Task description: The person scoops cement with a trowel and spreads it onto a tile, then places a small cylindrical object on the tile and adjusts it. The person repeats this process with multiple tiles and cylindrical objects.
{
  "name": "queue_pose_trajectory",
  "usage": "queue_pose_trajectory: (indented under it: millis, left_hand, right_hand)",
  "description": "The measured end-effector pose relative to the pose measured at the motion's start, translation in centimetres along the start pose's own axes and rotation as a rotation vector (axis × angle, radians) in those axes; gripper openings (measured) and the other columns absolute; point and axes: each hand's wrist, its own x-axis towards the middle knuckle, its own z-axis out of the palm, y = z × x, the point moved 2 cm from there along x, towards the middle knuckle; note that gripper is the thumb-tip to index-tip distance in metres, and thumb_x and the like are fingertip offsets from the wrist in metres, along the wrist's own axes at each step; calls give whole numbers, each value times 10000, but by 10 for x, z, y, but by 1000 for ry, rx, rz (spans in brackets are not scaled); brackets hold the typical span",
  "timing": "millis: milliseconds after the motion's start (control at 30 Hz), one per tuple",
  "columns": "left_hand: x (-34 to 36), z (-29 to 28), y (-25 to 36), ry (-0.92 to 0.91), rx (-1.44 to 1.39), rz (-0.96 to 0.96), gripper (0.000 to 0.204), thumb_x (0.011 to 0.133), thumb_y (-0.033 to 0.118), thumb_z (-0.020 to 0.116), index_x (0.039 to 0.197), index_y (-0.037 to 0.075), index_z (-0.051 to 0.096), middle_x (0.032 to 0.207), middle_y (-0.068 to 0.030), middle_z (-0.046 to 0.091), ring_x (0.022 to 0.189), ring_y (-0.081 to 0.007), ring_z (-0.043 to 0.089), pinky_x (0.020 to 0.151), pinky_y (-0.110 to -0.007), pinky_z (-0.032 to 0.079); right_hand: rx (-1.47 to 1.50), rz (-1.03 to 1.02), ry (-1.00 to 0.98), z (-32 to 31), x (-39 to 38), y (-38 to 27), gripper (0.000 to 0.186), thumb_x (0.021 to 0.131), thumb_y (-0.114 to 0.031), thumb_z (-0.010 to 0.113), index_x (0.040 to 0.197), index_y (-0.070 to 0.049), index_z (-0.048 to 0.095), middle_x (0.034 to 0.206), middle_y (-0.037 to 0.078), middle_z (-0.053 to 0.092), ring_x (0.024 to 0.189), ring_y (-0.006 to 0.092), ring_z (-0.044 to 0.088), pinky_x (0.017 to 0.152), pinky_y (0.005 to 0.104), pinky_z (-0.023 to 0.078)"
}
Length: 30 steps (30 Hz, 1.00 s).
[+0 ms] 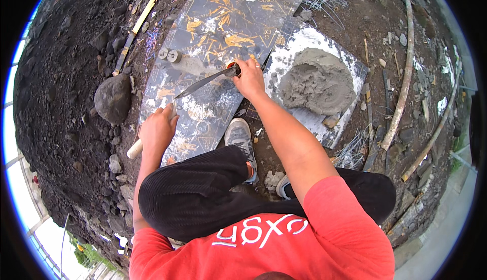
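My left hand is closed around the pale wooden handle of a blade tool. Its long dark metal blade slants up to the right, and the tip reaches the mouth of a small round mould. That mould has an orange-tinted rim and grey stuff at its opening; my right hand grips it from the right, above the dark board. Further left on the board stand two small grey cement cylinders, side by side. A mound of wet grey mortar lies right of my right hand.
A dark printed board spreads before me, smeared with cement. The mortar sits on a whitened board. Left are a large stone and a dark soil heap. Wire tangles and long poles lie right. My shoe touches the board's near edge.
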Motion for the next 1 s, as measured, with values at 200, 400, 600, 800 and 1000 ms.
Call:
queue_pose_trajectory:
  millis: [200, 400, 600, 800, 1000]
  left_hand:
    - [-7, 10, 2, 28, -127, -44, 409, 918, 313, 726, 1247, 72, 691, 1053, -189, 726, 909, -415, 705, 799, -505, 552]
    - [-5, 32, -17, -98, -300, -74, 343, 943, 318, 707, 1102, 14, 697, 864, -212, 716, 784, -400, 704, 706, -478, 536]
    - [-26, 97, -32, -508, -1064, -309, 379, 1024, 358, 632, 893, 3, 639, 650, -20, 574, 526, -93, 514, 485, -287, 395]
    - [-35, 163, -13, -567, -1287, -351, 388, 1035, 390, 611, 1070, 14, 700, 656, -1, 569, 517, -100, 521, 489, -279, 410]
    - [-14, 153, -19, -566, -1162, -298, 335, 1016, 360, 640, 1018, 28, 692, 649, 9, 526, 529, -95, 468, 483, -277, 373]
  right_hand:
    - [26, 26, 12, -3, -3, -4, 656, 795, -255, 856, 1367, -79, 587, 1296, 145, 567, 1248, 368, 550, 1057, 455, 479]
    - [-23, 21, -39, -1, 2, -3, 715, 832, -253, 831, 1455, -85, 521, 1309, 141, 568, 1245, 362, 569, 1047, 455, 485]
    - [-13, -7, -61, 1, 7, 5, 707, 844, -230, 808, 1481, -101, 531, 1326, 180, 585, 1252, 391, 564, 1074, 462, 478]
    - [-20, -1, -81, -1, 8, 5, 666, 840, -235, 806, 1446, -85, 572, 1326, 199, 610, 1257, 396, 574, 1098, 449, 467]
    - [-53, -15, -55, -4, 8, 6, 618, 836, -243, 805, 1402, -90, 611, 1243, 163, 655, 1185, 385, 611, 1074, 435, 482]
